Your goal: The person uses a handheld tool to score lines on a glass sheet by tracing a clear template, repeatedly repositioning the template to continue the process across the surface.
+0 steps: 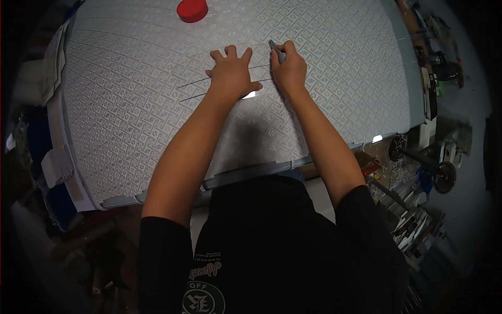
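My left hand (230, 73) lies flat with fingers spread on a silver-grey fabric (345, 78) with a woven geometric pattern. Two thin dark parallel lines (193, 82) run out from under it on both sides, slanting up to the right. A small bright white patch (250, 94) shows by its thumb. To the right, my right hand (290, 68) is closed round a grey pen-like marker (281, 54), its dark end pointing up and left, close over the fabric.
A red round disc-shaped object (192, 10) sits on the fabric at the top. Grey edging (251, 172) runs along the near side of the worktable. Layered sheets (57, 167) hang at the left edge. Shelves with papers and tools (418, 225) stand to the right.
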### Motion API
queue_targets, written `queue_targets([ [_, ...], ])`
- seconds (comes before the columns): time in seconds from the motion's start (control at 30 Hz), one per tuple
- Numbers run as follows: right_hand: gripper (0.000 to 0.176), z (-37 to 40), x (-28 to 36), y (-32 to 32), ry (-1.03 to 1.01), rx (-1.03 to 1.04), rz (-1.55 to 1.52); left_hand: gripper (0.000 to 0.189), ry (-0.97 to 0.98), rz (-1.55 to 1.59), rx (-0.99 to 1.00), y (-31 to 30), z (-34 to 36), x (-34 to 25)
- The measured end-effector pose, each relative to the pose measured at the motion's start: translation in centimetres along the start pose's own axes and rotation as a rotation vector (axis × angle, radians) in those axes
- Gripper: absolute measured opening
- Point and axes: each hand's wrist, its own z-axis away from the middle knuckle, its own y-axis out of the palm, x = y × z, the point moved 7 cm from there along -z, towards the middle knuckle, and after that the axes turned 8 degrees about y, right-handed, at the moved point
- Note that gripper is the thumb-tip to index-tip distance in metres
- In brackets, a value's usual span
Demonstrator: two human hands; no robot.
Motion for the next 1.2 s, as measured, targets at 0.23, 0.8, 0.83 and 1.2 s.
queue_targets([
  [0.23, 0.019, -3.9, -1.2, -1.6, -0.051, 0.413, -0.055, 0.101, -0.038, 0.020, -0.053, -0.3, 0.3, -0.1],
  [0.8, 0.017, -11.5, 1.2, 1.5, -0.651, 1.119, 0.015, 0.103, -0.052, 0.043, -0.146, -0.5, 0.6, -0.1],
  [0.83, 0.017, -11.7, 1.2, 1.6, -0.647, 1.118, 0.012, 0.103, -0.047, 0.038, -0.148, -0.5, 0.6, -0.1],
  [1.2, 0.019, -11.8, 1.0, 1.8, -0.680, 1.102, -0.009, 0.102, -0.045, 0.014, -0.143, -0.4, 0.5, -0.2],
])
